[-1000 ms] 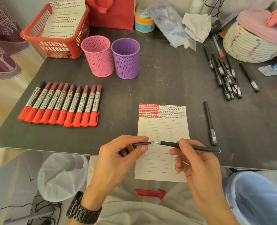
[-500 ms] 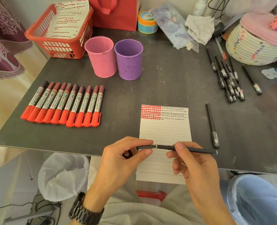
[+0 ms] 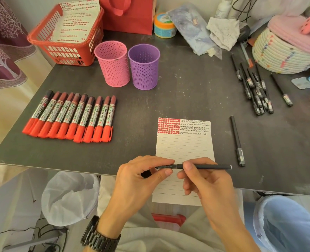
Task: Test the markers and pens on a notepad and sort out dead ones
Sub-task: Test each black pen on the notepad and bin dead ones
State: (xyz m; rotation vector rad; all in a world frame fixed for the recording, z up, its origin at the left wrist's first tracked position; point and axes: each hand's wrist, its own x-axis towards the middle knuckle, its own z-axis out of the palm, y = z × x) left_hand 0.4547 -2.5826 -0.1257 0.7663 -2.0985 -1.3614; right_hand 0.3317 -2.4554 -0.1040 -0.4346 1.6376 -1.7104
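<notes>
Gap closed — cap (image 3: pixel 166 166) now on the pen (image 3: pixel 205 167) at six o'clock; my left hand (image 3: pixel 141 179) pinches it, right hand (image 3: pixel 208 182) pinches the pen. Sorting next, I judge.

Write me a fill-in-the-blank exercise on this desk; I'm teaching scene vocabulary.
The left hand and right hand hold one ____ pen over the notepad.
The pink cup stands ____ of the purple cup.
The marked sheet lies in the ____ basket.
Missing words: black; left; red.
</notes>
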